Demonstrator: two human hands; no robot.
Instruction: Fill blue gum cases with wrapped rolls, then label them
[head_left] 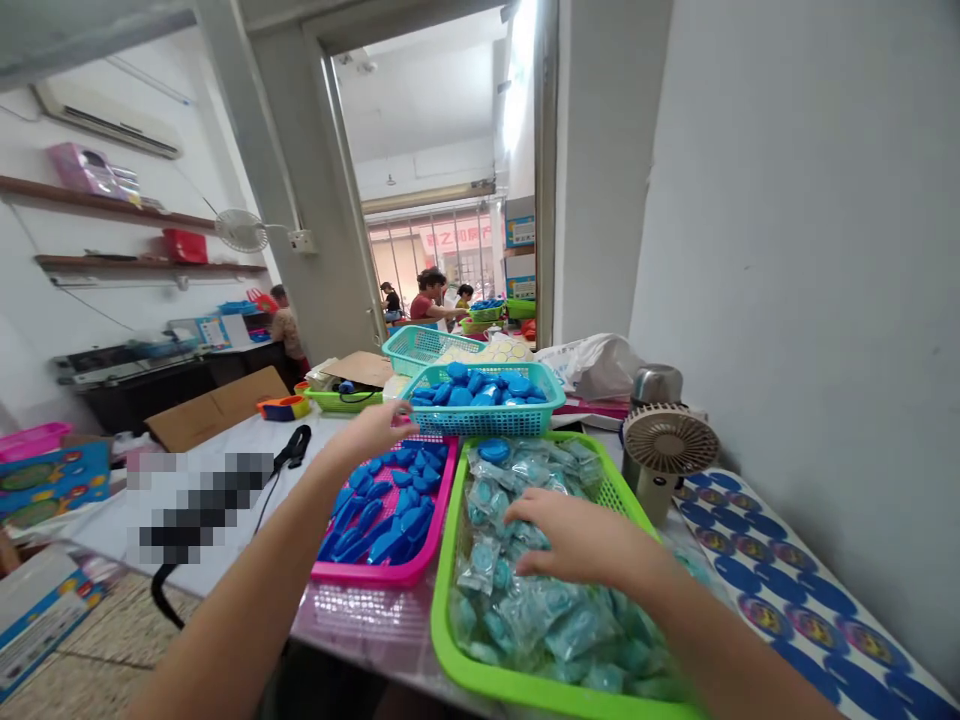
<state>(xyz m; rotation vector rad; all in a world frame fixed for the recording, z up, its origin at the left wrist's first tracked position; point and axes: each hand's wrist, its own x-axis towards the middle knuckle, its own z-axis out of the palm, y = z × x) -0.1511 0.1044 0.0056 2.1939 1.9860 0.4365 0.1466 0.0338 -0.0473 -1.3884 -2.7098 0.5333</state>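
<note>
My left hand point(379, 428) reaches forward to the left corner of a turquoise basket point(480, 418), its fingers slightly bent and apart. Whether it touches the rim is hard to tell. Smooth blue plastic pieces point(476, 388) fill that basket. Below my left hand is a pink basket point(397, 572) with longer blue plastic pieces point(394, 510) in it. My right hand point(566, 535) hovers over or rests on small clear-wrapped packets point(570, 610) with pale teal contents, fingers spread. They lie in a lime green basket point(444, 610), with one round blue piece point(493, 450) at its far end.
A small fan point(670, 450) and a metal flask point(656, 385) stand right of the green basket. Sticker sheets point(795, 580) lie along the wall. Another turquoise basket point(427, 345) is behind. A cardboard flap point(217, 410) stands at left. Several people are in the background.
</note>
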